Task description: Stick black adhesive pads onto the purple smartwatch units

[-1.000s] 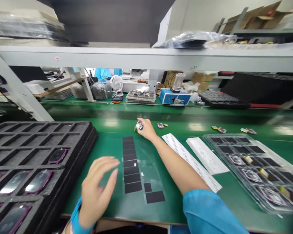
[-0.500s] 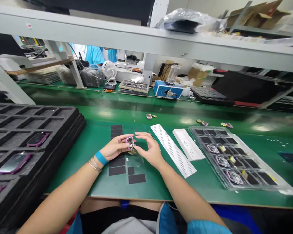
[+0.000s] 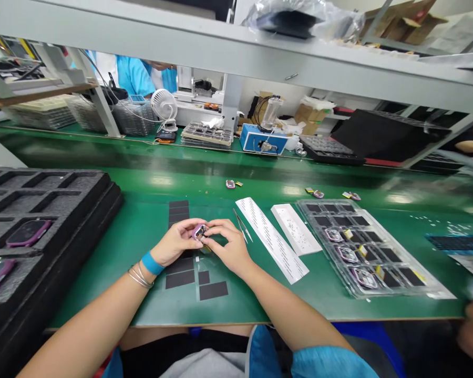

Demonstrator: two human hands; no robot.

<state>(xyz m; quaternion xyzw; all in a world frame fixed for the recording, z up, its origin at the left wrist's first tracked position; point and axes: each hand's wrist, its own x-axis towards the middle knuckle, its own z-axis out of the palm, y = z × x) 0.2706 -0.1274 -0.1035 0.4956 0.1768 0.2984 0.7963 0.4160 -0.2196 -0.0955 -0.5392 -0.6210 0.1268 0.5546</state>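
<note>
now that the right hand (image 3: pixel 227 247) has closed in beside the left hand (image 3: pixel 176 242), both — fingers curled, nearly shut — pinch the small pink-framed device (image 3: pixel 199 232) above the green workbench (image 3: pixel 114 283).

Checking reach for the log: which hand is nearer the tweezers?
Right hand: it lies just left of the tweezers. The left hand is farther left, beyond the right hand, with both hands at the pink-framed device.

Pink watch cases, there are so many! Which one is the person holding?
The small pink-rimmed case, held between the left hand and right hand. The others lie untouched in the black foam tray, the clear plastic tray, or on the green bench.
</note>
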